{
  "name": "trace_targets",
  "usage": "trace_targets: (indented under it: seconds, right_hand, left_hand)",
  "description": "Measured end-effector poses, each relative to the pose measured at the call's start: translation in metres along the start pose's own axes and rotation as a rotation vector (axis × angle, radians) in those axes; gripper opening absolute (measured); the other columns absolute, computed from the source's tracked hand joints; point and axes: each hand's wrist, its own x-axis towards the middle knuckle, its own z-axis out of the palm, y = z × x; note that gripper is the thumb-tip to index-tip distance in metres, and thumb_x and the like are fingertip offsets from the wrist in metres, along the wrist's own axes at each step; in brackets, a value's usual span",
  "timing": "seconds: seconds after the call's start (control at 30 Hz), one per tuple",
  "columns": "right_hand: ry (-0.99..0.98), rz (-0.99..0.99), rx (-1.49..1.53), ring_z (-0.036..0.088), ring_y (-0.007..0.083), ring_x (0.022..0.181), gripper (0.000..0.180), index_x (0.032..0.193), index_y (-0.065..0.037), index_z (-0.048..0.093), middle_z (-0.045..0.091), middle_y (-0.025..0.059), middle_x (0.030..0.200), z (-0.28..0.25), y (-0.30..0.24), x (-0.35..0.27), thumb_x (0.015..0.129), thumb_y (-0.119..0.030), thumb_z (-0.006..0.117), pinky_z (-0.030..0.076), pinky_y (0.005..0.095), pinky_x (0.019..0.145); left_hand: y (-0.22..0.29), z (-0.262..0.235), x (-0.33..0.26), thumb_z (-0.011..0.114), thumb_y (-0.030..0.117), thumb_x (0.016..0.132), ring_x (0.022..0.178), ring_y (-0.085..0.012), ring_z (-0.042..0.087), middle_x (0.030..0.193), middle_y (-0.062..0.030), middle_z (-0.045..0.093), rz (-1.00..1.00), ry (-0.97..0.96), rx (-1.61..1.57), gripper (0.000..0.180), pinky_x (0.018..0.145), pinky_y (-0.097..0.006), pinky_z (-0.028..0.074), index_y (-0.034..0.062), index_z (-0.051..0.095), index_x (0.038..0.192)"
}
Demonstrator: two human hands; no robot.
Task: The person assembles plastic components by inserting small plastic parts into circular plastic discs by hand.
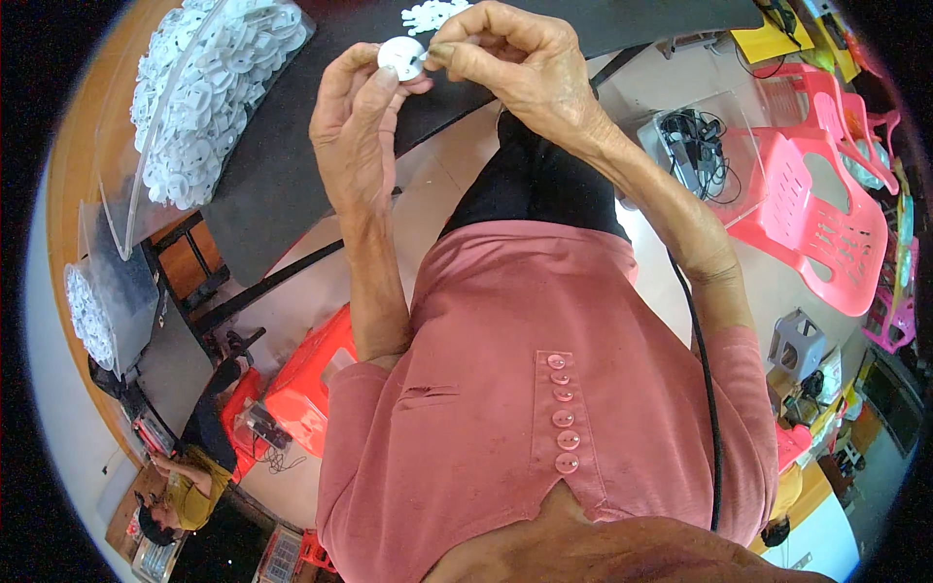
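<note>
Over the near edge of the black table (282,165), my left hand (355,136) pinches a small round white plastic part (397,53) with a dark opening on its right side. The thumb lies on its lower edge and the fingers curl behind it. My right hand (535,78) is at the part's right side, thumb and index finger pressed together. Whatever small thing those fingertips may hold is too small and covered to make out. Just beyond the hands lies a little pile of small white plastic pieces (432,15).
At the left, a clear bin (131,185) holds a heap of white plastic parts (209,97). Pink chairs (812,214) and a box of black cables (695,146) stand at right. A red stool (316,389) is at lower left, near another seated person (199,491).
</note>
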Motion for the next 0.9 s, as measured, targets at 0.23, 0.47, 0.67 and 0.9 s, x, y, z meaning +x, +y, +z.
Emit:
trace_targets:
  seconds: [0.23,0.47,0.67,0.9]
  right_hand:
    - [0.061,-0.025,0.114,0.062,0.0105,0.076,0.010,0.096,0.006,0.063,0.066,0.0071,0.087,0.002,0.007,0.002,0.093,-0.003,0.061,0.052,0.0232,0.070]
    - [0.072,-0.041,0.018,0.062,0.0096,0.076,0.010,0.096,0.004,0.064,0.066,0.0051,0.085,-0.004,0.012,0.001,0.093,-0.005,0.061,0.051,0.0225,0.069]
    - [0.083,-0.162,-0.283,0.066,0.0127,0.079,0.012,0.098,0.000,0.067,0.069,0.0075,0.088,-0.009,0.021,0.001,0.090,-0.010,0.066,0.057,0.0248,0.075]
    - [0.154,-0.277,-0.297,0.060,0.0050,0.068,0.011,0.086,0.001,0.069,0.066,0.0013,0.072,-0.007,0.025,0.002,0.085,-0.010,0.070,0.050,0.0209,0.061]
  left_hand:
    - [-0.008,0.007,-0.004,0.059,0.000,0.091,0.098,-0.0209,0.064,0.109,-0.0140,0.063,-0.011,-0.038,-0.052,0.027,0.086,-0.035,0.055,-0.0029,0.055,0.118]
    - [-0.013,0.011,-0.006,0.060,0.000,0.090,0.098,-0.0196,0.063,0.108,-0.0133,0.063,0.041,-0.032,0.049,0.029,0.084,-0.035,0.057,-0.0014,0.056,0.119]
    - [-0.014,0.012,-0.006,0.062,-0.001,0.090,0.097,-0.0188,0.064,0.107,-0.0121,0.063,0.051,-0.014,0.085,0.028,0.084,-0.032,0.056,-0.0014,0.058,0.117]
    - [-0.014,0.020,-0.008,0.064,-0.001,0.089,0.092,-0.0151,0.065,0.104,-0.0085,0.064,0.104,0.016,0.202,0.028,0.085,-0.028,0.054,-0.0004,0.058,0.116]
